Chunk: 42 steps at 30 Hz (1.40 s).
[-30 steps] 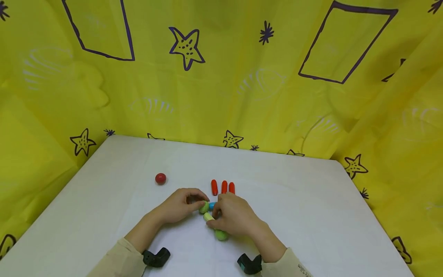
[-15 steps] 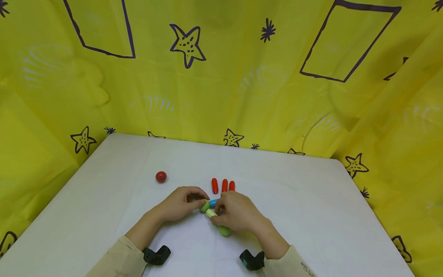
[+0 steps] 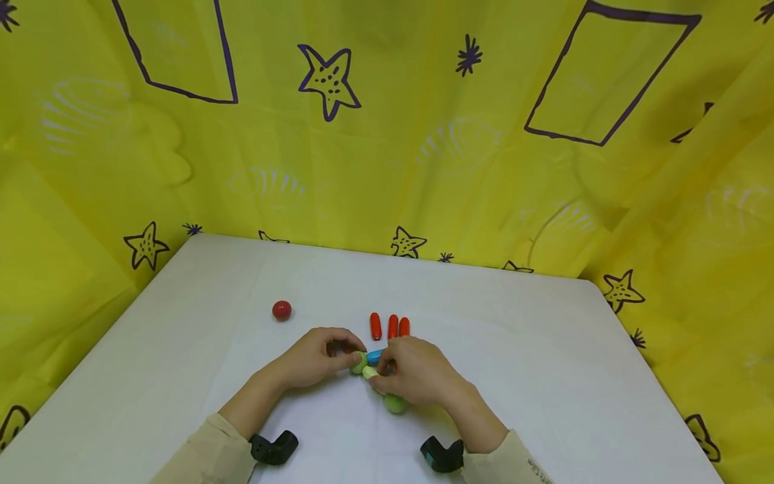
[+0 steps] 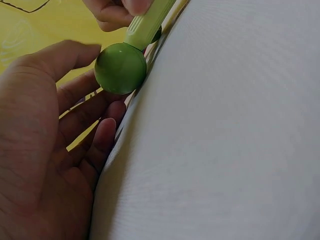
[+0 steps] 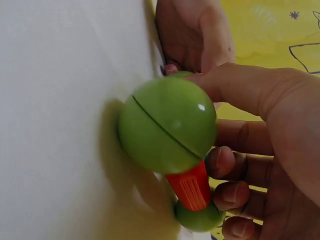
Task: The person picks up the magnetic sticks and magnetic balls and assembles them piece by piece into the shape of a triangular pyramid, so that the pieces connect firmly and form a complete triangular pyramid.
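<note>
Near the middle of the white table [image 3: 544, 349], toward its front edge, both hands met over a small build of sticks and balls. The left hand [image 3: 314, 357] curled its fingers and thumb round a green ball [image 3: 358, 364]; the left wrist view showed that ball joined to a pale green stick [image 4: 148, 24]. The right hand [image 3: 417, 373] pinched the stick between thumb and fingertips, with a second green ball [image 3: 396, 403] under its palm. A blue stick [image 3: 373, 355] also ran from the first ball under the right hand. In the right wrist view an orange stick [image 5: 191, 189] joined the near ball to another green ball [image 5: 199, 218] behind it.

Judging by this, the build was only partly done: a few pieces were joined, while three orange sticks [image 3: 390, 327] lay side by side just behind the hands and a red ball [image 3: 281, 310] sat apart, toward the left edge, all untouched.

Compared with a second earlier, the right hand had edged slightly toward the right, carrying the near green ball with it; the left hand's grip and the loose pieces looked unchanged.
</note>
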Motion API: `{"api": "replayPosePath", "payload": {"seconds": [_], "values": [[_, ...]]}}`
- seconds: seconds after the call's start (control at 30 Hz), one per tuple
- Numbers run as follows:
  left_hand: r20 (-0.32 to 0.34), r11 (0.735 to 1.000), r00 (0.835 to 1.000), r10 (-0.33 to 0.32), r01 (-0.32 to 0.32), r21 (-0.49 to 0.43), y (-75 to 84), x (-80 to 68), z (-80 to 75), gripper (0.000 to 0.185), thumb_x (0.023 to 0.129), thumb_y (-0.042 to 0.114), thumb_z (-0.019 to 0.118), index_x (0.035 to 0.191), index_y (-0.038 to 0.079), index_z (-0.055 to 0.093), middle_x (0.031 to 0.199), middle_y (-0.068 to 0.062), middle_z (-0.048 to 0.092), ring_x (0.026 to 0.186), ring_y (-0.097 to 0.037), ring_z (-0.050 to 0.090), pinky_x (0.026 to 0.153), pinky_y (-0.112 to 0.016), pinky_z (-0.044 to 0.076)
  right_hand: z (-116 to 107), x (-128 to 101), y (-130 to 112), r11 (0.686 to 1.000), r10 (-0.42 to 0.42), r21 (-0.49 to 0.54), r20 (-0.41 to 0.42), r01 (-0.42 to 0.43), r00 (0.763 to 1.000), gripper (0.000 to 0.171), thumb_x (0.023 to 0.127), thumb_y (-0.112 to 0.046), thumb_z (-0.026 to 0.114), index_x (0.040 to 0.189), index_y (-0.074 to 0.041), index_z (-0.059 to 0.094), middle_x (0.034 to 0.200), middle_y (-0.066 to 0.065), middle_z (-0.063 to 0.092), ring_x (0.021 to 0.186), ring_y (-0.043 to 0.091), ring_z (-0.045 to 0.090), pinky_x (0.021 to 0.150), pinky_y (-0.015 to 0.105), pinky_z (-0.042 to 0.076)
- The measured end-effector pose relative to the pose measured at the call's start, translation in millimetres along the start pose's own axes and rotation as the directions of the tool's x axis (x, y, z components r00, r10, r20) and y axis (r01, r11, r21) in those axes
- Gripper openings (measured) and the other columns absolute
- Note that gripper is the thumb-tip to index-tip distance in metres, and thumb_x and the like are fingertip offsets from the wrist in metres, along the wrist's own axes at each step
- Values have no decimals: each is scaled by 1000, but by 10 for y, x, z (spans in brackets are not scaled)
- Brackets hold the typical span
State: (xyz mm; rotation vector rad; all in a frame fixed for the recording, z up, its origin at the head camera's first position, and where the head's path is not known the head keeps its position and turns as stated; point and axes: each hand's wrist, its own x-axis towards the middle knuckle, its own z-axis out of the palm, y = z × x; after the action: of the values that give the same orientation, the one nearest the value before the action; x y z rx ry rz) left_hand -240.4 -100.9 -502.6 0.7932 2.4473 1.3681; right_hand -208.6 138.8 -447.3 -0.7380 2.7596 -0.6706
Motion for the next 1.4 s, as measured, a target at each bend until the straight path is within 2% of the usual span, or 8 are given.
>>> {"api": "replayPosePath", "payload": {"seconds": [0.17,0.3,0.37,0.53,0.73,0.93,1.2,1.4], "values": [[-2,1000,1000,8,-8,8,3,8,-5,18,95,34,76,112,29,76,105,12,72,96,-12,59,82,-24,48,-108,9,103,992,87,102,-98,-77,991,13,95,-32,75,85,-23,74,64,-9,55,61,9,51,56,24,38],[-1,1000,1000,-14,14,20,20,10,-15,17,95,36,75,111,32,77,102,12,71,92,-14,57,79,-25,47,-164,40,266,971,208,170,-245,-169,947,5,98,-24,69,99,-20,73,74,-2,55,67,15,49,59,27,38],[6,999,1000,-30,30,24,18,-2,-15,17,95,37,74,112,33,78,101,12,70,89,-14,55,76,-25,46,-155,61,353,955,266,205,-273,-215,924,11,100,-22,66,109,-18,72,82,0,57,71,16,51,63,28,41],[30,998,998,-59,58,32,22,-23,-3,18,96,38,73,113,38,78,100,15,70,88,-14,55,74,-25,44,-88,78,494,919,347,273,-217,-285,912,20,102,-25,64,119,-15,69,97,4,62,81,18,55,71,31,46],[63,998,997,-52,50,29,36,-35,-2,21,97,37,72,116,43,76,101,17,69,91,-14,56,76,-26,46,-44,88,482,901,382,281,-153,-330,912,38,100,-36,66,129,-11,65,91,2,65,81,17,57,71,31,45],[80,999,996,-49,47,25,58,-24,10,21,98,37,72,117,42,76,100,16,67,89,-14,55,75,-26,45,-38,101,453,896,384,297,-141,-331,913,53,98,-27,69,144,-5,56,86,3,64,74,17,56,67,30,44],[76,999,997,-24,22,28,67,-19,8,21,98,35,71,118,41,76,99,16,67,89,-14,55,75,-26,46,-34,108,459,905,376,274,-159,-325,913,32,95,-19,66,127,-15,71,82,3,62,71,17,54,64,30,42],[70,999,997,-18,16,38,58,-30,9,22,98,34,72,118,42,76,101,17,67,92,-13,55,77,-26,46,-28,109,440,905,380,272,-172,-327,909,20,94,-19,67,113,-17,72,75,3,58,66,18,51,61,30,38]]}}
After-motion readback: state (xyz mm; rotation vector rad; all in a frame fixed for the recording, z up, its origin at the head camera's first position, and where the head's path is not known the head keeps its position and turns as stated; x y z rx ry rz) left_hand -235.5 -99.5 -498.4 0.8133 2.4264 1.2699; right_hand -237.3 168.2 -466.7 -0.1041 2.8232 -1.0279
